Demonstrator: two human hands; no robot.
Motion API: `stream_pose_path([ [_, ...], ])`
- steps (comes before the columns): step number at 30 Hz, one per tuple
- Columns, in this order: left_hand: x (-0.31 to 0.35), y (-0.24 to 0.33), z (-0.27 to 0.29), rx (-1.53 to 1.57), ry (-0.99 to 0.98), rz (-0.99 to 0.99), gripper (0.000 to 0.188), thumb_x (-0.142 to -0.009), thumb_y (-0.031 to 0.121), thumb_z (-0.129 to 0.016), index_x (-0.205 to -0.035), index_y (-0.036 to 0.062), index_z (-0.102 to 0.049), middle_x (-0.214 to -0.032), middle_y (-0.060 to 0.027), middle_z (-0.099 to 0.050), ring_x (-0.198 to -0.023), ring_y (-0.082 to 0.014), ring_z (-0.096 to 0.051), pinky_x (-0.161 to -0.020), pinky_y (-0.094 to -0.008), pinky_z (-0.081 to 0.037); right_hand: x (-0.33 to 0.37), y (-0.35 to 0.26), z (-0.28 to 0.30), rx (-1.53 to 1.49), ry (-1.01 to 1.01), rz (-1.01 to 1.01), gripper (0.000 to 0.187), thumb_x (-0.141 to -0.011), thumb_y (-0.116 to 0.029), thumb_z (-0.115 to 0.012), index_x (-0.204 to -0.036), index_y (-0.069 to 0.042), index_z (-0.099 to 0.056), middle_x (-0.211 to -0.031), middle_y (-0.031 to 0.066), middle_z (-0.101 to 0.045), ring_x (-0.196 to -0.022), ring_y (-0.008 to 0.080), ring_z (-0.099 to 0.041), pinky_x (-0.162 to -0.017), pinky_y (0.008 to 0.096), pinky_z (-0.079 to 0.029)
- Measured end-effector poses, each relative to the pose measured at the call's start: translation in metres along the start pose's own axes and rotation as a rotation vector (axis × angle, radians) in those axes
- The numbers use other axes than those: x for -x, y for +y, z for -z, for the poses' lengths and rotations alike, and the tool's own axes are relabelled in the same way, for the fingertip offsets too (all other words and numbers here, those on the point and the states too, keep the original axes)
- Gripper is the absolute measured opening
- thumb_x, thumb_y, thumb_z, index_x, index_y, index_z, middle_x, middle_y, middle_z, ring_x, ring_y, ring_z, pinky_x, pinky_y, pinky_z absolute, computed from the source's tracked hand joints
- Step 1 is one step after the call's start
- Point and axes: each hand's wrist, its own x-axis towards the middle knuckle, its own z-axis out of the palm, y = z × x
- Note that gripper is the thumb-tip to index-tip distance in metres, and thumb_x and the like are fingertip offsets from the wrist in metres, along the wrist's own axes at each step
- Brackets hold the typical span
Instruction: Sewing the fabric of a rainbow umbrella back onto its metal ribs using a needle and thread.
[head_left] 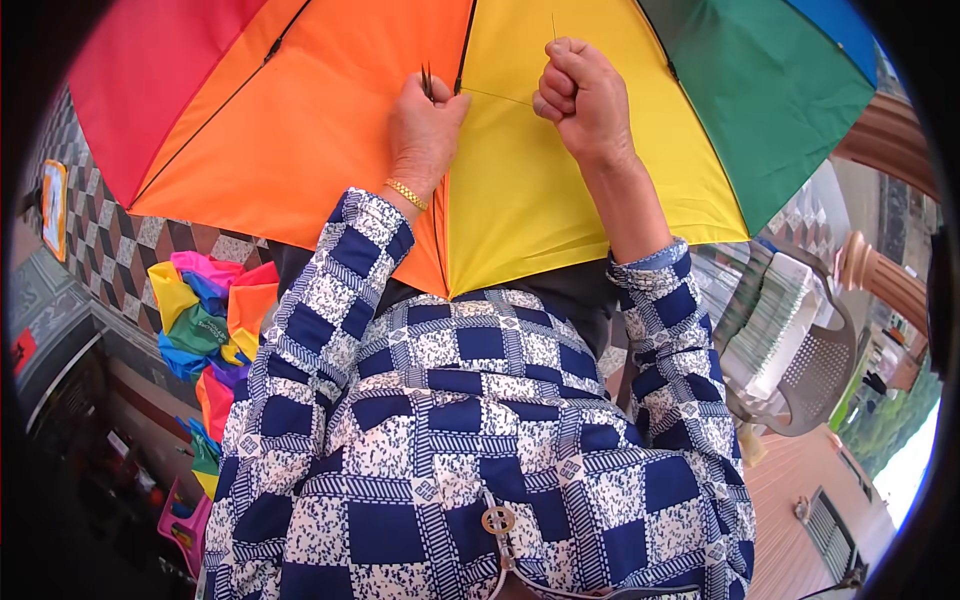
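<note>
A rainbow-coloured umbrella canopy (310, 130) lies spread over my lap, with dark ribs (462, 50) across it. Over the orange panel, by the rib at the orange and yellow seam, my left hand (422, 125) is closed on small dark thread snips (427, 84), only their pointed tips showing. My right hand (588, 100) is raised over the yellow panel, its fingers pinched. From the seam by my left hand a fine thread (497, 97) stretches to my right hand. A thin straight line stands up above the right fingertips; whether needle or thread end I cannot tell.
Folded colourful fabric (205, 320) lies at my left, above a pink plastic basket (183, 525). On the right, a grey plastic chair (815, 365) bears a stack of long thin pieces (768, 320). Patterned tiles (110, 225) show beyond the canopy's left edge.
</note>
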Motion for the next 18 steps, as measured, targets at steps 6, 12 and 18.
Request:
stream_pose_path([
  [6, 0.005, 0.001, 0.002, -0.022, 0.044, -0.008, 0.023, -0.071, 0.009, -0.067, -0.07, 0.0036, -0.045, -0.058, 0.0011, -0.047, -0.053, -0.0086, -0.043, -0.052, -0.0274, -0.041, -0.011, -0.007, 0.01, 0.079, 0.061, 0.016, 0.009, -0.089, -0.014, -0.051, -0.083, -0.009, -0.047, -0.054, -0.0058, -0.027, -0.044, 0.0065, -0.022, -0.041, 0.0242, -0.022],
  [12, 0.007, 0.007, 0.006, -0.101, -0.063, -0.048, 0.023, -0.075, 0.015, -0.067, -0.072, 0.0046, -0.046, -0.057, -0.0011, -0.047, -0.052, -0.0121, -0.048, -0.051, -0.0287, -0.042, -0.005, -0.002, 0.014, -0.058, -0.003, 0.114, 0.008, -0.09, -0.013, -0.051, -0.089, -0.006, -0.049, -0.058, -0.0024, -0.035, -0.045, 0.0087, -0.028, -0.046, 0.0249, -0.033],
  [18, 0.004, 0.033, 0.015, -0.331, -0.132, -0.169, 0.018, -0.079, 0.022, -0.064, -0.08, 0.0064, -0.056, -0.063, -0.0073, -0.052, -0.059, -0.0196, -0.056, -0.055, -0.0324, -0.045, 0.009, -0.017, 0.007, -0.036, -0.116, 0.249, 0.01, -0.092, -0.013, -0.05, -0.095, -0.004, -0.051, -0.065, 0.002, -0.047, -0.052, 0.0134, -0.044, -0.058, 0.0304, -0.046],
])
